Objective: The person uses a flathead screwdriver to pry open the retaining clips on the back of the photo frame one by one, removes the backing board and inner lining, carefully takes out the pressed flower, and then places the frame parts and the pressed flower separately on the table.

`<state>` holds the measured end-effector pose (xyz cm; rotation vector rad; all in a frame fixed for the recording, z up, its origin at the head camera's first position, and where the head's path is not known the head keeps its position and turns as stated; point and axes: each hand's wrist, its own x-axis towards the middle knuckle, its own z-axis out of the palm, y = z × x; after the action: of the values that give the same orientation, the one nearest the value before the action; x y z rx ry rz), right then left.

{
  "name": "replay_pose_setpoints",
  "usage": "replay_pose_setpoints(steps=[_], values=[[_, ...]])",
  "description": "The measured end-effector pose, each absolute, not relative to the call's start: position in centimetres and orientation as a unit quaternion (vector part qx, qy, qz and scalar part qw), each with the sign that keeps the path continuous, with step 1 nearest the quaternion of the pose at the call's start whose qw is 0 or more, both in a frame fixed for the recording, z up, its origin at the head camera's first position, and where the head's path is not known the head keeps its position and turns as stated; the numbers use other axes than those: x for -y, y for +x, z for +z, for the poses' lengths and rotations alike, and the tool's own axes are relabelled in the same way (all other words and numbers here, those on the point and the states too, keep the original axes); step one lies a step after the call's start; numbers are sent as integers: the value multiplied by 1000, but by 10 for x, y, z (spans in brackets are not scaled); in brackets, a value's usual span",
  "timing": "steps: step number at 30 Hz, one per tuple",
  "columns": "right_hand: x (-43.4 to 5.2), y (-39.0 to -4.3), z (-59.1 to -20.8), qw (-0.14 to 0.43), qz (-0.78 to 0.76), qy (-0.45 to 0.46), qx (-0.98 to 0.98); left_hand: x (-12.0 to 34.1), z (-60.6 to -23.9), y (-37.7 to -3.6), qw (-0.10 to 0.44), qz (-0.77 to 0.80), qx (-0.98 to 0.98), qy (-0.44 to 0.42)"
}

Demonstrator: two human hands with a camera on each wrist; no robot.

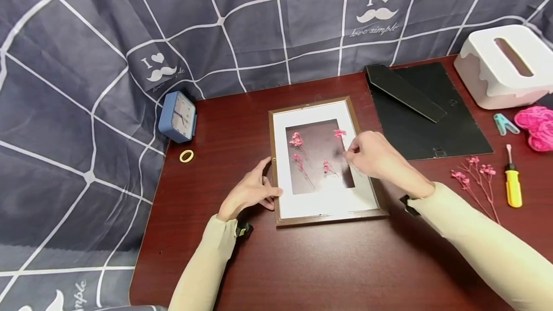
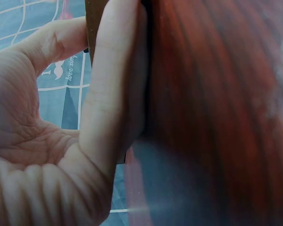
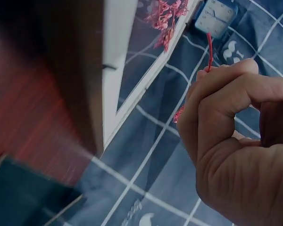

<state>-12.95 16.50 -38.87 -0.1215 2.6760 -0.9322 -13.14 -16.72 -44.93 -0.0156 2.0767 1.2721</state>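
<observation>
A brown wooden picture frame with a white mat (image 1: 321, 200) lies flat on the dark red wooden table (image 1: 302, 268), and both hands work at it. The left hand (image 1: 249, 190) rests against the frame's left edge, thumb and straight fingers pressing on the wood to steady it rather than curling round it. The right hand (image 1: 375, 156) hovers over the mat's right side, its fingertips pinched on the thin stem of a small pink dried flower sprig (image 1: 340, 133) — the right wrist view shows the red stem caught between thumb and forefinger. Inside the mat opening, just left of that hand, three more pink sprigs (image 1: 298, 150) already lie spaced apart, so the arranging looks well along; I judge this fourth sprig is not yet settled. Left to do, by the look of it: the black frame backing board with its stand (image 1: 427, 114) lies apart from the frame, behind and to the right of the right hand, not yet fitted. A spare bunch of pink dried flowers (image 1: 473, 176) waits just right of the right forearm, with a yellow-handled screwdriver (image 1: 512, 184) beyond it. There is open table in front of the frame, toward the person, for moving; to the left the table edge is near the left hand, where a blue alarm clock (image 1: 179, 116) stands — the tightest side.
</observation>
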Motion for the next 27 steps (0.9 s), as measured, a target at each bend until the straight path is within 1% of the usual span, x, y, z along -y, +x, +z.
replay_pose_setpoints(steps=[11,18,27], values=[[-228,-73,-400,122,-320,-3,-939,167,-452,-132,351,489,-798,-11],[-267,-49,-415,145,-301,30,-942,166,-451,-131,355,489,-797,-15],[-313,-37,-431,170,-285,60,-942,165,-450,-130,353,493,-795,-12]])
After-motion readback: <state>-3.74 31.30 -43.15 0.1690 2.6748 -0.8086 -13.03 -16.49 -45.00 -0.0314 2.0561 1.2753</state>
